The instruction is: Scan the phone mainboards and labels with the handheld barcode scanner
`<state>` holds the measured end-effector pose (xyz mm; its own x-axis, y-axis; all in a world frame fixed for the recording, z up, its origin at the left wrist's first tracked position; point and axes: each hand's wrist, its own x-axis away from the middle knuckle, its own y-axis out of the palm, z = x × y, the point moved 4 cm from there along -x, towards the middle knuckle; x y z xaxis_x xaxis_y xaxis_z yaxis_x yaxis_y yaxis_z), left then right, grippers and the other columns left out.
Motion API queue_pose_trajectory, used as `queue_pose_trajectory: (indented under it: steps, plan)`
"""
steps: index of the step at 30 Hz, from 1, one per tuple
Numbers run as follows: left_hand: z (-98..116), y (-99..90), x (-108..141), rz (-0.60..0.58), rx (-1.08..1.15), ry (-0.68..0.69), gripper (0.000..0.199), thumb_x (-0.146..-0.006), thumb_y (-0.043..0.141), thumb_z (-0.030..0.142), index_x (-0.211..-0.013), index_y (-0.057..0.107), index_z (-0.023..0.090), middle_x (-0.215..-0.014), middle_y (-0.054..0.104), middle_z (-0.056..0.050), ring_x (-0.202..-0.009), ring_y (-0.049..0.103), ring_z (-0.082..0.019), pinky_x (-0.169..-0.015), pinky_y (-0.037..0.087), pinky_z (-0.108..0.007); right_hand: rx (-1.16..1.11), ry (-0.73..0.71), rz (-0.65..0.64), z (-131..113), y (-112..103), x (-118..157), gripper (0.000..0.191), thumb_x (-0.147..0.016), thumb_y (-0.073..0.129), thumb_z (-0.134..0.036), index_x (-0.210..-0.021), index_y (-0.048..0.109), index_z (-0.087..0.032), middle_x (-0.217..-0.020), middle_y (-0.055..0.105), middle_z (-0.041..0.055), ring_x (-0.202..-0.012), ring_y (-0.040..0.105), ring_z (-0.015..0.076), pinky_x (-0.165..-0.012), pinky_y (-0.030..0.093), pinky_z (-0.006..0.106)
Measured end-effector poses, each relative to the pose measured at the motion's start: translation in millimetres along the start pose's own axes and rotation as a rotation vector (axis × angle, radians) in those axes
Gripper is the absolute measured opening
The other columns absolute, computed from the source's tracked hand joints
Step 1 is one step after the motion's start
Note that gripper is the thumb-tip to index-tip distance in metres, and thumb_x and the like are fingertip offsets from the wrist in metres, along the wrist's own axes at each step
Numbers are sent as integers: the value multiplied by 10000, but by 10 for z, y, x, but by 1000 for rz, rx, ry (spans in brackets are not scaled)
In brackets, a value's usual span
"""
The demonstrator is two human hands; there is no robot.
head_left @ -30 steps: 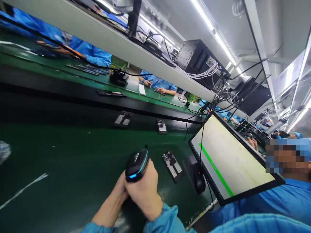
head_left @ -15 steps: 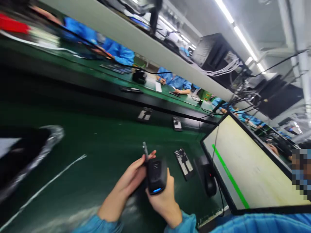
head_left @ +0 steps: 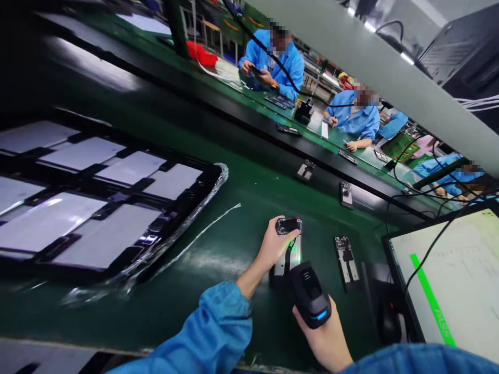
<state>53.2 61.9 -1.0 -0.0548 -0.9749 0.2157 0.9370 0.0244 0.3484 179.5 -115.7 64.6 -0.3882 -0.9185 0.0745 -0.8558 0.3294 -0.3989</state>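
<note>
Gripping a scanner (head_left: 310, 301), the right hand (head_left: 325, 337) aimed at a phone frame (head_left: 286, 249) that the left hand (head_left: 275, 244) pinched on the desk (head_left: 218, 249), just left of the monitor (head_left: 452, 280).

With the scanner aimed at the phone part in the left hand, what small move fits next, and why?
Probably hold steady until the scan registers. The left hand pins the open black phone frame on the green belt, the right hand aims the black handheld scanner, and green light falls on the frame.

Green conveyor bench (head_left: 234, 187) under white overhead shelf (head_left: 374, 62).
</note>
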Motion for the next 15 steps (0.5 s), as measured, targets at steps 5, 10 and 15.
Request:
queue_pose_trajectory:
  steps: [5,10,15]
  plan:
    - [53,-6,27,-27,-268,115,236,-831,657,409,-812,573,189,-712,613,13,-670,575,-158,-600,413,-242,87,-75,-120,-165,156,-102,228,-794,689,-258,-1021,679,-258,-890,752,30,-810,712,276,-753,589,383]
    - [103,-23,60,19,-322,170,249,-834,636,434,-790,542,207,-673,563,42,-630,516,-138,-598,368,-230,106,-57,-104,-98,214,-186,215,-815,680,-291,-1023,653,-247,-913,745,27,-845,704,271,-790,572,386]
    - [105,-23,51,29,-321,180,257,-843,620,448,-807,527,211,-670,548,46,-626,507,-136,-605,362,-229,145,-11,-125,-85,206,-163,185,-803,695,-325,-970,666,-253,-896,748,25,-840,698,279,-784,565,394]
